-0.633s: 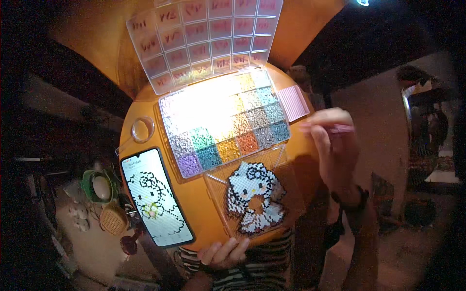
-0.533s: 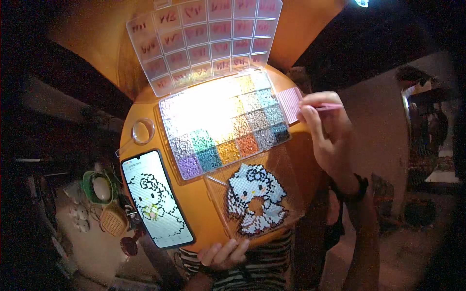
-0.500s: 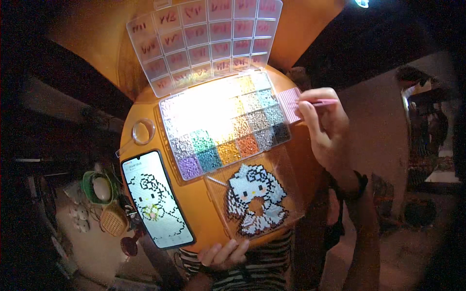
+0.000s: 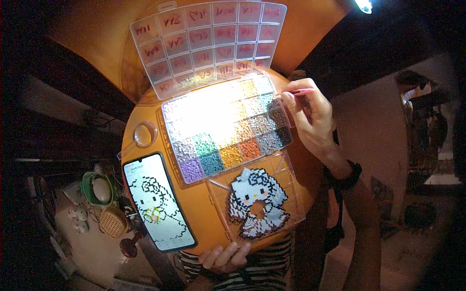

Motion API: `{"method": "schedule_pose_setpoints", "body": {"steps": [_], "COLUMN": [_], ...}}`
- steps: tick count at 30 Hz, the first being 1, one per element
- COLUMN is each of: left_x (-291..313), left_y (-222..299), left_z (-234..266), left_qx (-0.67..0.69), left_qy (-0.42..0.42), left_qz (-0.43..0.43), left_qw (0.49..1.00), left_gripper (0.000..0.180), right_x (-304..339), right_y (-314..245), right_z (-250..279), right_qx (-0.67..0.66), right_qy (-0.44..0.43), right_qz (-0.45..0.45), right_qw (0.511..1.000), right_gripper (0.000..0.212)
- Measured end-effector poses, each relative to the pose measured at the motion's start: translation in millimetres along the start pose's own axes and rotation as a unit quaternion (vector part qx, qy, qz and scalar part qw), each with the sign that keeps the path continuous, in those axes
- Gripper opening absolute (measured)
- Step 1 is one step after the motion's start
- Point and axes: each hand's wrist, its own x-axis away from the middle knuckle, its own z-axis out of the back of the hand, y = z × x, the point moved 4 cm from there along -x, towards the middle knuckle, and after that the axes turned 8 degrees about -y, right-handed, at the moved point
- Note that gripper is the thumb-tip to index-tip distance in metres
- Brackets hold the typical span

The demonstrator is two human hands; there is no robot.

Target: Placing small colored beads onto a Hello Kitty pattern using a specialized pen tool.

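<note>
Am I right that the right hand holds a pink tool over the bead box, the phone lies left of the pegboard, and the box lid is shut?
Not quite. The head view shows the box lid swung open behind the bead box, not shut. The rest holds: the right hand holds the pink tool at the box's edge, and the phone lies left of the pegboard.

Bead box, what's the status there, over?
Right hand holds pink tweezers over bead box, far right corner. Left hand grips round orange tray edge. Pegboard untouched. Nothing in the way.
</note>
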Motion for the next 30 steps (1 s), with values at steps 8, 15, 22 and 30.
{"method": "schedule_pose_setpoints", "body": {"steps": [8,15,22,30], "left_x": [5.0,1.5,-7.4,-2.8], "left_y": [-0.4,-0.6,-1.3,-4.5], "left_z": [-3.6,1.3,8.7,-4.1], "left_qx": [-0.007,-0.015,0.008,0.042], "left_qy": [-0.042,-0.067,-0.071,0.013], "left_qz": [-0.041,-0.042,-0.008,0.042], "left_qw": [0.998,0.997,0.997,0.998], "left_gripper": [0.031,0.031,0.03,0.023], "right_x": [-17.1,-18.8,-19.1,-7.8], "right_y": [-4.5,-5.7,-5.7,-18.9], "right_z": [5.4,4.3,3.6,4.6], "right_qx": [0.056,0.071,0.087,0.002], "right_qy": [-0.011,-0.023,-0.026,0.0], "right_qz": [0.043,0.05,0.069,0.004], "right_qw": [0.997,0.996,0.993,1.0], "right_gripper": [0.007,0.007,0.007,0.006]}}
